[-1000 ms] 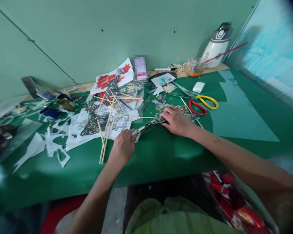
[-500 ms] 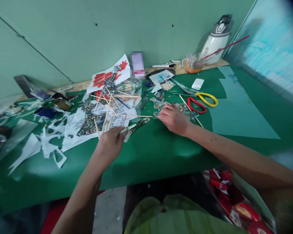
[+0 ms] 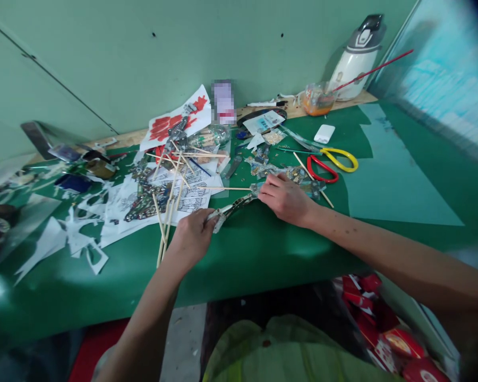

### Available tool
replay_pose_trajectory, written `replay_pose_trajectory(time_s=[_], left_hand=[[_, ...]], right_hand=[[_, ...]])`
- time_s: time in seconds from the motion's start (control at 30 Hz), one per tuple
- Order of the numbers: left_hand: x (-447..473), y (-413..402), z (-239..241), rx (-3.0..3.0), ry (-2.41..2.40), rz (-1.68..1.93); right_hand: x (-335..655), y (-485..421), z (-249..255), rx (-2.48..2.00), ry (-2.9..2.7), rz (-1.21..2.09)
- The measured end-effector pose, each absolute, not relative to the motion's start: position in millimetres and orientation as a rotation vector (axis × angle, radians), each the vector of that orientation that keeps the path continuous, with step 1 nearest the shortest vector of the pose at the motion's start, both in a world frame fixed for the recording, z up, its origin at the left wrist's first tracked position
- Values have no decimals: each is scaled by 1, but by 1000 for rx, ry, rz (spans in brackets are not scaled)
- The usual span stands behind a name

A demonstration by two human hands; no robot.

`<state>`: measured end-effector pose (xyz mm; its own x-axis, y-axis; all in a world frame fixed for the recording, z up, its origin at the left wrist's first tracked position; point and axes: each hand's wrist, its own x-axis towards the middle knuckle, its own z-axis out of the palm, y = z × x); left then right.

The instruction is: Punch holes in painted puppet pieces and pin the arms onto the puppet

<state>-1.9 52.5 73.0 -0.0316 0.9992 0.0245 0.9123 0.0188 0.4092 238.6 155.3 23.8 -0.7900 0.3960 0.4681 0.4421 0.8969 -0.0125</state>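
My left hand [image 3: 191, 233] is closed on the near end of a long, thin, flat cut-out [image 3: 233, 208], pale at the held end and dark-patterned further out. Its far end reaches the fingertips of my right hand [image 3: 284, 199]. That hand's fingers are pressed together low over the table; what they pinch is hidden. Just left of these fingertips, a wooden stick [image 3: 227, 188] runs to a small clear piece [image 3: 256, 188]. Around and behind the right hand lie several small painted cut-outs [image 3: 263, 165]. Scissors [image 3: 322, 168] with one red and one yellow handle rest beyond it.
More wooden sticks [image 3: 166, 228] are strewn over printed papers [image 3: 195, 197] and dark patterned cut-outs [image 3: 141, 204]. White paper scraps [image 3: 82, 239] lie at the left. A bottle [image 3: 352, 71] and a jar of orange liquid [image 3: 316, 103] stand at the back right on the green table [image 3: 239, 265].
My left hand has moved right, bringing the cut-out's far end up to my right fingertips. The right hand has stayed nearly in place. The view has shifted slightly.
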Motion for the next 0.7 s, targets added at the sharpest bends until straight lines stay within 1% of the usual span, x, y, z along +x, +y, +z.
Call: replay_pose_trajectory(time_s=[0.27,0.7], left_hand=[[-3,52,80,2029,2018,404],[-11,55,89,1940,2028,426]], right_hand=[[241,156,23,-609,-2596,-186],[244,157,26,-625,-2598,-117]])
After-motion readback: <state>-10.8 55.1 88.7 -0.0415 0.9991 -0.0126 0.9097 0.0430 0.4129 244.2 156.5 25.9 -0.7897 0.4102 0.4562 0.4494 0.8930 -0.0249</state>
